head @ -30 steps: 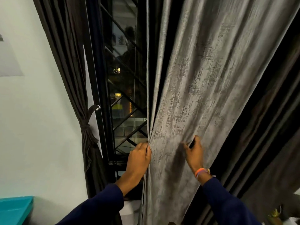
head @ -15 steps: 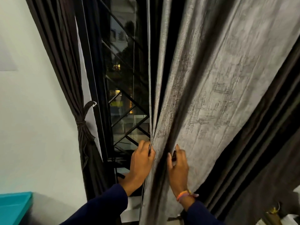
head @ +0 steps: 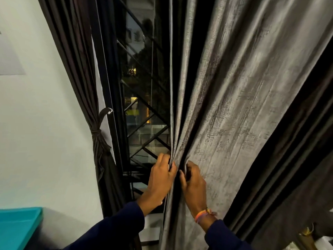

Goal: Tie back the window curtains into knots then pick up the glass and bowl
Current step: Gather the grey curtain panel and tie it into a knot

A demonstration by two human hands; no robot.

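Note:
A wide grey curtain (head: 234,105) hangs over the right side of the window. My left hand (head: 162,175) grips its left edge at waist height. Just beside it, my right hand (head: 193,183) grips a fold of the same fabric, so the cloth is bunched between the two hands. On the left, a dark curtain (head: 79,73) is gathered and bound with a tieback (head: 96,131) against the wall. Neither a glass nor a bowl is in view.
The window (head: 142,98) with a black diagonal grille shows a dark street outside. A white wall (head: 41,123) fills the left. A teal tray or lid (head: 18,226) sits at the lower left corner. Some small items lie at the bottom right (head: 308,233).
My right hand has slid left across the grey curtain toward my left hand, gathering folds of fabric between them. My left hand stayed on the curtain's edge.

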